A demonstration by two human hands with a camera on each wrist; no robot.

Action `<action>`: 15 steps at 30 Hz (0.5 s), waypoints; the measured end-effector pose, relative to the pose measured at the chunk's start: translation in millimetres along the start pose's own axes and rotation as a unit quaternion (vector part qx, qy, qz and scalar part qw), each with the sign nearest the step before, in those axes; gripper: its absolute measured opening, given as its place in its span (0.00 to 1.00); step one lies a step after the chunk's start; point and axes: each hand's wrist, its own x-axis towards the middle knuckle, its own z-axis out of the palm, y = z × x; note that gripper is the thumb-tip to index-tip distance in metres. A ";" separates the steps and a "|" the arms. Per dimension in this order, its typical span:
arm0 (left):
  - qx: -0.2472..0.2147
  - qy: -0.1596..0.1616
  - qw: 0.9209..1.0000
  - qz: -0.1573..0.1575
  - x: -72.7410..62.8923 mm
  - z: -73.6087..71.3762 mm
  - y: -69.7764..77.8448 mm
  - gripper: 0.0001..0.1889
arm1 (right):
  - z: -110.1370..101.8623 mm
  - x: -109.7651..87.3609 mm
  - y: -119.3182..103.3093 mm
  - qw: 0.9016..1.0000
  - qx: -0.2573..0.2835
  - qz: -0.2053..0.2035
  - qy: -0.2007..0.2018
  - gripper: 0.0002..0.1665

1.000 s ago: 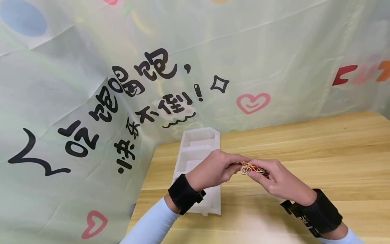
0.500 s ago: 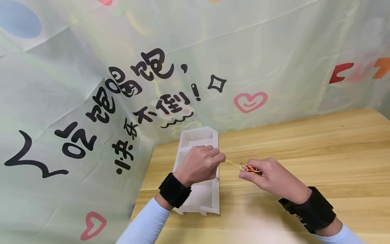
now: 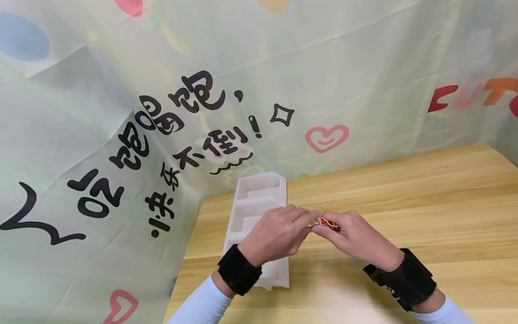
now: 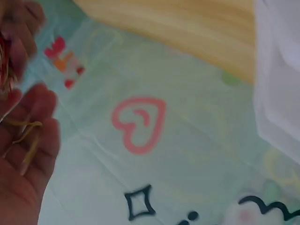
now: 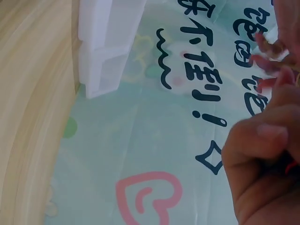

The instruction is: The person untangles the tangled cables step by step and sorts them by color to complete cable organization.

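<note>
The cord bundle, red and pale gold, is off the tabletop, held up just beyond the right long edge of the white tray, which lies near the tabletop's left edge. The right hand has it pinched between thumb and bent fingers, nearly closed around it. The left hand comes up against the bundle's near end with fingers partly bent; a yellow strand lies across them, but I cannot tell whether they grip it or merely let it rest there. The likeliest trouble is a snarl: the strands cross in loose loops, so a pull on one could draw another tight into a knot. If the right hand's pinch is too light, the whole clump could slip out with the pull and drop onto the tabletop or the tray's edge; too firm, and the strand may bind against its neighbours. The strand could also catch between the left hand's fingers and drag loops out unevenly as the hands part.
</note>
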 end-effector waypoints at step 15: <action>-0.037 0.052 0.998 0.029 -7.8 -2.0 -13.6 0.08 | -3.5 1.3 4.6 0.998 0.047 0.015 -0.038 0.19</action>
